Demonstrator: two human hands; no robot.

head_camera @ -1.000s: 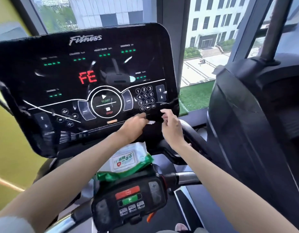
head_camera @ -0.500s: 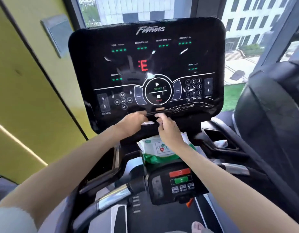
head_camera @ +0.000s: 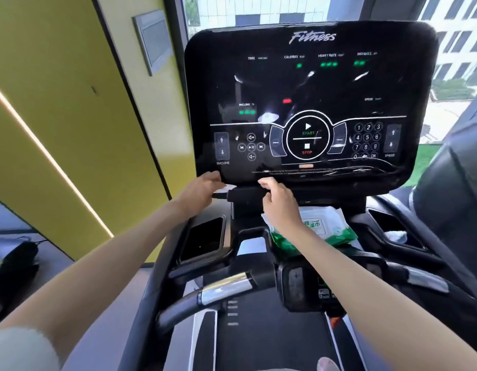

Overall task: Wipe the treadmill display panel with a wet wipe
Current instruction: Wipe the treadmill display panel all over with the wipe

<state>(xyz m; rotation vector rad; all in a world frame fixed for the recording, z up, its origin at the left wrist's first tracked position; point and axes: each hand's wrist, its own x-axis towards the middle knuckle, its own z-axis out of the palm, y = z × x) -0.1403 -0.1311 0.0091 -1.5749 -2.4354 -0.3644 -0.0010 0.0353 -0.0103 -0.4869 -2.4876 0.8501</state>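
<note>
1. One black display panel (head_camera: 312, 103), upright at the head of the treadmill, lit with green readouts and a round START/STOP control.
2. One green-and-white wet wipe pack (head_camera: 328, 228), lying on the console just below the panel, partly hidden by the right wrist.
3. One small white wet wipe (head_camera: 230, 186), a scrap visible at the panel's lower edge, against the left fingertips.
4. Two bare arms, both reaching forward.
5. Left hand (head_camera: 202, 190) at the panel's lower left corner, fingers extended; grip on the wipe impossible to tell.
6. Right hand (head_camera: 279, 203) loosely curled, fingertips on the bottom rim; contents not discernible.

Upright glossy black display panel (head_camera: 312, 103), smeared.
</note>
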